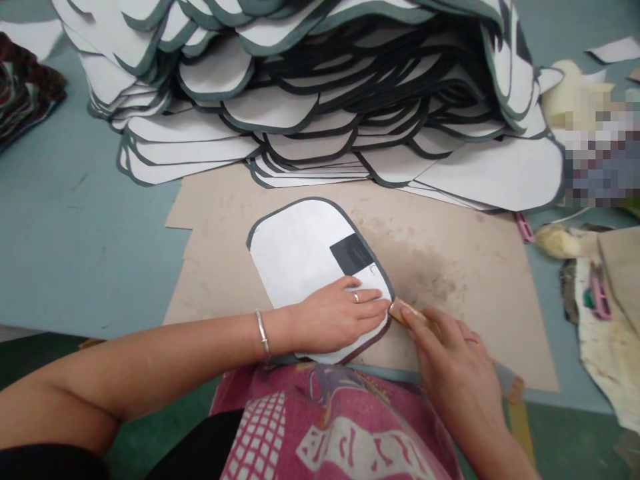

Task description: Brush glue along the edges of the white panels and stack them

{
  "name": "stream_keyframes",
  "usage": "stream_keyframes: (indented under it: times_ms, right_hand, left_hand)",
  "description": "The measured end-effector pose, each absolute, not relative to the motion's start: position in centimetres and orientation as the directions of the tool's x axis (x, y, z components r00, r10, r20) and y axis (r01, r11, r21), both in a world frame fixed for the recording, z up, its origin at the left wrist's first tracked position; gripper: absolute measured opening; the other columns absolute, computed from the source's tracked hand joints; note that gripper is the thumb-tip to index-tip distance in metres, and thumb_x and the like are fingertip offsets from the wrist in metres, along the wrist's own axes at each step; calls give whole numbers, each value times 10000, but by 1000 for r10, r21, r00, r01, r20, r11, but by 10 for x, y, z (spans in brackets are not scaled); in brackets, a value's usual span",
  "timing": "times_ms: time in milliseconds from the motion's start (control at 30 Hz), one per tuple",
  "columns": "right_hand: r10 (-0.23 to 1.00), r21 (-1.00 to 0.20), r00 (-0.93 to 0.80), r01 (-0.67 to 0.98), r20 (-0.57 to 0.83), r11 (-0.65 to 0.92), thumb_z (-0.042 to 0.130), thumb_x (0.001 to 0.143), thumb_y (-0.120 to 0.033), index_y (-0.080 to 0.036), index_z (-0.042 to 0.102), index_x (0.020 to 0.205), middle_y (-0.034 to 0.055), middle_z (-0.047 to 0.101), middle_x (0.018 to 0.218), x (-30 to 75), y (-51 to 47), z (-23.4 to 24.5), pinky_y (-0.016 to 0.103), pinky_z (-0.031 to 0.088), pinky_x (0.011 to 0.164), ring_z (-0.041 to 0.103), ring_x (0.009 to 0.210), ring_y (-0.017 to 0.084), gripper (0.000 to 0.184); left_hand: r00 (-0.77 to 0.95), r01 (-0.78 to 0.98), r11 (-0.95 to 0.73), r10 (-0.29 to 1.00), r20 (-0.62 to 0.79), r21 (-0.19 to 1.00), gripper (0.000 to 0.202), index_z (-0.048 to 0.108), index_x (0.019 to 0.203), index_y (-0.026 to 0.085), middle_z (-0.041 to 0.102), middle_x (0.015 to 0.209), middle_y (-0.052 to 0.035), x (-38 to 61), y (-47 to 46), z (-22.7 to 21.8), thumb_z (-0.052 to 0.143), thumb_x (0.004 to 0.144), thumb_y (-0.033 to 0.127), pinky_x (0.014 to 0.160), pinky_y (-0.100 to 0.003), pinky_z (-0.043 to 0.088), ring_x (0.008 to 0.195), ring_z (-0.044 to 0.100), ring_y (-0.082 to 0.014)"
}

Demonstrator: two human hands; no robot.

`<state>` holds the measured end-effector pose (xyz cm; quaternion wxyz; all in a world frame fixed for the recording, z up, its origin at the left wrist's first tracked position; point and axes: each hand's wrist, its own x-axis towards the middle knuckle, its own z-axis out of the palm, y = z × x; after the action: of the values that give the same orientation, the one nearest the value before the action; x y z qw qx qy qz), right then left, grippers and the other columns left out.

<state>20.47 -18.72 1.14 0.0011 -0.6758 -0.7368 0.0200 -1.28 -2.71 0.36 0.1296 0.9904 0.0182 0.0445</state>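
A white panel [295,247] with rounded corners and a dark grey border lies on the brown board, and a dark square patch [351,254] sits near its right edge. My left hand [340,317] rests flat on the lower right part of the panel, fingers stretched out and pressing it down. Against the panel's right edge, near my left fingertips, is the tip of a flat tan tool [399,311], perhaps wooden. My right hand [447,353] is closed around that tool, hiding most of its length.
Behind the panel rises a large heap of similar dark-edged white panels [320,110]. Brown board [450,253] covers the blue-green table [75,220]. At the right are pink clips [600,297] and a stained cloth-like sheet [605,353]. Dark folded material [25,87] lies far left.
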Motion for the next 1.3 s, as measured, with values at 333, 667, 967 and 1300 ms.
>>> stream_keyframes:
  times_ms: [333, 667, 967, 1300]
  right_hand:
    - [978, -11, -183, 983, -100, 183, 569, 921, -119, -309, 535, 1447, 80, 602, 1293, 218, -171, 22, 423, 465, 866, 555, 1002, 253, 560]
    - [936, 13, -343, 939, -78, 345, 558, 885, -67, -285, 573, 1407, 66, 605, 1271, 237, -147, 22, 415, 448, 847, 536, 1001, 255, 566]
    - [907, 50, -417, 906, -55, 420, 614, 852, -73, -260, 606, 1345, 70, 607, 1221, 240, -117, 24, 403, 399, 818, 518, 975, 260, 528]
    - [889, 69, -458, 887, -11, 457, 522, 970, -181, -317, 589, 1365, 57, 623, 1179, 225, -43, 19, 369, 335, 805, 500, 933, 222, 423]
  left_hand:
    - [988, 48, -928, 98, 118, 371, 421, 553, 1373, 135, 520, 1493, -100, -18, -27, -8, 532, 961, 220, 1153, -391, 357, 1380, 466, -214]
    - [981, 86, -926, 143, 131, 367, 340, 602, 1298, 170, 597, 1384, -98, -17, -18, -2, 546, 964, 203, 1192, -423, 334, 1321, 516, -227]
    - [969, 100, -941, 166, 183, 323, 323, 606, 1296, 194, 585, 1362, -107, -20, -1, -14, 553, 979, 221, 1199, -454, 346, 1282, 543, -236]
    - [964, 108, -940, 179, 197, 324, 314, 624, 1275, 207, 600, 1328, -87, -22, -2, -13, 552, 970, 234, 1214, -450, 335, 1254, 549, -235]
